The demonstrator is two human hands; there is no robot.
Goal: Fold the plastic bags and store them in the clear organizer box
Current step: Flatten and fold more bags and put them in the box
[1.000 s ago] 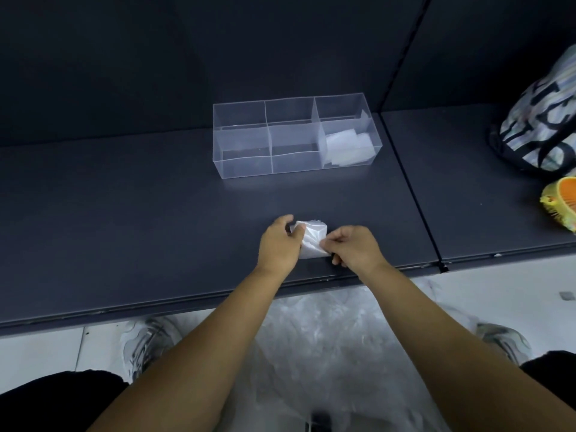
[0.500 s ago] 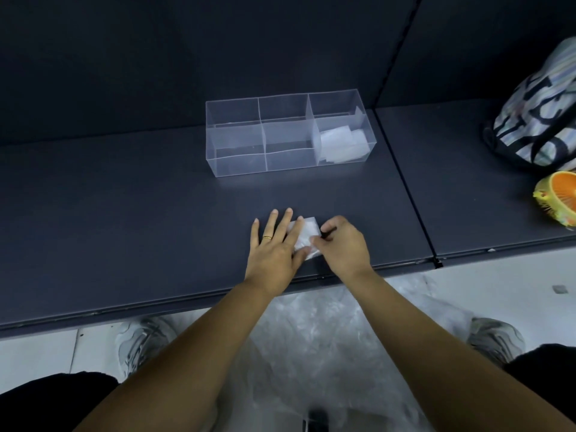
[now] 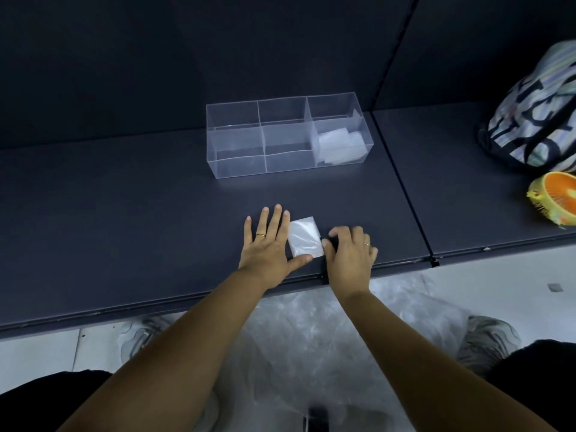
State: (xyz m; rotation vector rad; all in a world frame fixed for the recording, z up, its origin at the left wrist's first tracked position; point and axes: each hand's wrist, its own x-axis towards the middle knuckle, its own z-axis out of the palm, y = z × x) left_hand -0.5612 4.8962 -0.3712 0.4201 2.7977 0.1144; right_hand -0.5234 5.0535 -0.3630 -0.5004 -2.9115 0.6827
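A small folded white plastic bag [image 3: 304, 237] lies flat on the dark table [image 3: 124, 232] near its front edge. My left hand [image 3: 268, 244] lies flat beside it on the left, fingers spread, thumb touching the bag's lower edge. My right hand [image 3: 349, 247] rests curled at the bag's right edge, fingertips touching it. The clear organizer box [image 3: 237, 141] stands farther back, with several compartments. Folded bags [image 3: 339, 145] fill its right front compartment.
A patterned cloth bag [image 3: 536, 113] and an orange and yellow fan [image 3: 558, 198] sit at the right on a second table panel. A heap of loose plastic bags [image 3: 311, 347] lies on the floor between my shoes, below the table edge.
Both hands pinched the bag a second ago. Since then my left hand has flattened and slid off to the left, uncovering the folded square. My right hand shifted to its right edge.
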